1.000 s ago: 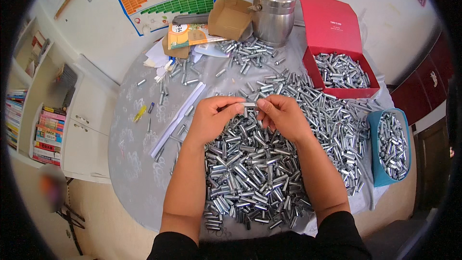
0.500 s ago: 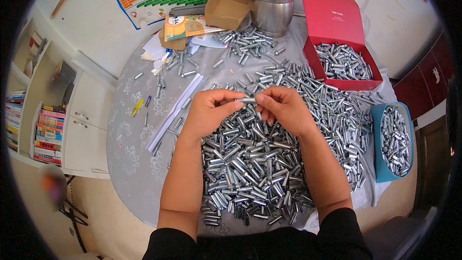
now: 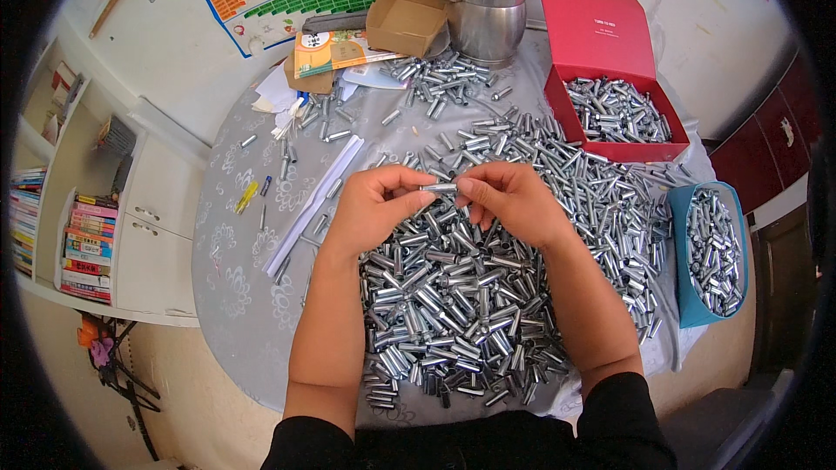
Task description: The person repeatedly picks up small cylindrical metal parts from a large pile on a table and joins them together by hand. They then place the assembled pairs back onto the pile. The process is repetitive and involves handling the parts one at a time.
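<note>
Silver metal tube (image 3: 442,188) held between two hands

The person's left hand (image 3: 367,209) pinches the tube's left end between thumb and fingers; the right hand (image 3: 515,202) has its thumb and forefinger closed at the right end, the other fingers curled beneath. The tube lies nearly level, above a heap of metal tubes (image 3: 448,305) on the grey-clothed table (image 3: 228,239). To the right stand an open red box (image 3: 640,153) and a teal bin (image 3: 684,265), both filled with similar metal pieces (image 3: 614,111).
</note>
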A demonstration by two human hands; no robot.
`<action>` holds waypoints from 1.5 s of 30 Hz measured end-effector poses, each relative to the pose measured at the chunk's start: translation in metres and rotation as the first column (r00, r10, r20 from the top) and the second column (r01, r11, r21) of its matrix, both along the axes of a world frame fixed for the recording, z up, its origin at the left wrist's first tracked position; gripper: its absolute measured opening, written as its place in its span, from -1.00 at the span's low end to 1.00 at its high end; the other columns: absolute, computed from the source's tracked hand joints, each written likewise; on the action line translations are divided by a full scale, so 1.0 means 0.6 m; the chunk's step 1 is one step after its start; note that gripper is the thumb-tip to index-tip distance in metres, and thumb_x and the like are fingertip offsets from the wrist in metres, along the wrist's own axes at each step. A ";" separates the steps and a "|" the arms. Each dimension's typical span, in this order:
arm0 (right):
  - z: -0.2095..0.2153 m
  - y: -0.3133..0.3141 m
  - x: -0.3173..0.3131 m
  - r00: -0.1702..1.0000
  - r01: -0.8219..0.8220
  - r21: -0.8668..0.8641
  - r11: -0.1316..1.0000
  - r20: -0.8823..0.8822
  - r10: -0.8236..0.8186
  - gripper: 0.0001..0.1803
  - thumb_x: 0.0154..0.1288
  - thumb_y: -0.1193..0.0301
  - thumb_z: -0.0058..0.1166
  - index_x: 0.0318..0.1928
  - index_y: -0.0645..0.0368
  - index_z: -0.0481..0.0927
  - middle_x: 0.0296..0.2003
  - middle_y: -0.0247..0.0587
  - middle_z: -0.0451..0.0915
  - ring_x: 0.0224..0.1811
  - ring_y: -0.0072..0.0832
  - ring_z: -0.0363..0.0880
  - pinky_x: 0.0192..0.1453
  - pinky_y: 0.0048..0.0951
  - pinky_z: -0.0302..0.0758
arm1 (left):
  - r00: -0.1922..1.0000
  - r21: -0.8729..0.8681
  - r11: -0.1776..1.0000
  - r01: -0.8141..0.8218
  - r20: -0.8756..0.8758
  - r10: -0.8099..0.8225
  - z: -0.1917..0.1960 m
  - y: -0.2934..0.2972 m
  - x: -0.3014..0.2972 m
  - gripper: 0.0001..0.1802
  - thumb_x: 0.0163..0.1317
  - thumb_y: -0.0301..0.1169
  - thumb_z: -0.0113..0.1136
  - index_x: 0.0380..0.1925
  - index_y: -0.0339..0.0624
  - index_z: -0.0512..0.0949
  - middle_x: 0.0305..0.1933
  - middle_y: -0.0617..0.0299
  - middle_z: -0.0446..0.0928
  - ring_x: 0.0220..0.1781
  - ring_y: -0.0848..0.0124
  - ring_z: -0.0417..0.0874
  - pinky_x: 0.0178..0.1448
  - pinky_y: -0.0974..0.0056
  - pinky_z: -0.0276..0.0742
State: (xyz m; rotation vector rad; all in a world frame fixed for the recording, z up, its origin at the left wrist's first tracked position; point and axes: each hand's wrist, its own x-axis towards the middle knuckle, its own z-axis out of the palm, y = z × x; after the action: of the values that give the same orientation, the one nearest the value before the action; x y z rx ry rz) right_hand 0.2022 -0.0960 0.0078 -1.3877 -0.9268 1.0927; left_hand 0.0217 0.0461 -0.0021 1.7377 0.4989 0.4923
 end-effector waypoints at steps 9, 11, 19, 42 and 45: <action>-0.007 -0.006 -0.007 0.998 -0.065 -0.047 0.997 -0.008 0.065 -0.77 0.40 0.35 0.10 -0.15 0.28 0.63 -0.41 -0.38 0.62 -0.48 -0.69 0.51 -0.44 -0.63 0.48 | 1.000 -0.018 1.000 -0.002 0.017 0.002 -0.006 -0.010 -0.017 -0.76 0.13 -0.58 0.34 -0.15 -0.29 0.67 -0.37 0.36 0.63 -0.37 0.68 0.54 -0.29 0.54 0.44; -0.023 -0.005 -0.004 0.998 -0.059 0.058 0.997 -0.027 0.061 -0.80 0.38 0.38 0.12 -0.14 0.28 0.62 -0.41 -0.39 0.62 -0.47 -0.69 0.51 -0.43 -0.63 0.47 | 1.000 -0.015 1.000 -0.012 0.015 0.012 -0.007 -0.013 -0.018 -0.76 0.13 -0.58 0.35 -0.15 -0.30 0.67 -0.37 0.35 0.64 -0.37 0.67 0.54 -0.29 0.54 0.44; 0.000 -0.008 -0.006 0.999 -0.011 -0.035 0.999 0.046 0.013 -0.81 0.34 0.44 0.16 -0.11 0.28 0.61 -0.39 -0.40 0.63 -0.50 -0.69 0.49 -0.42 -0.63 0.44 | 1.000 -0.023 1.000 -0.010 0.004 0.010 -0.005 -0.021 -0.014 -0.76 0.15 -0.59 0.32 -0.15 -0.34 0.66 -0.31 0.25 0.68 -0.33 0.63 0.61 -0.23 0.51 0.50; -0.018 -0.003 -0.008 0.999 0.024 0.038 0.999 0.034 -0.026 -0.80 0.35 0.42 0.15 -0.08 0.23 0.62 -0.43 -0.46 0.58 -0.53 -0.75 0.46 -0.52 -0.67 0.35 | 0.997 -0.075 0.995 -0.059 0.053 0.063 -0.019 -0.019 -0.002 -0.77 0.16 -0.61 0.31 -0.14 -0.34 0.63 -0.30 0.22 0.68 -0.32 0.61 0.63 -0.25 0.52 0.52; -0.015 -0.003 -0.007 0.999 0.032 0.012 0.999 0.013 -0.032 -0.79 0.35 0.42 0.15 -0.06 0.23 0.61 -0.43 -0.45 0.57 -0.52 -0.74 0.46 -0.51 -0.66 0.38 | 0.994 -0.094 0.994 -0.051 0.090 0.060 -0.022 -0.017 -0.001 -0.77 0.16 -0.60 0.31 -0.14 -0.33 0.63 -0.31 0.22 0.68 -0.32 0.61 0.63 -0.26 0.52 0.52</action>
State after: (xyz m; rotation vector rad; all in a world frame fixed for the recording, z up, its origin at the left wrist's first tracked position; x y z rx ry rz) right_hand 0.1981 -0.0978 -0.0013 -1.3971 -0.9159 1.0541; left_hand 0.0214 0.0359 -0.0154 1.6088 0.4974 0.5782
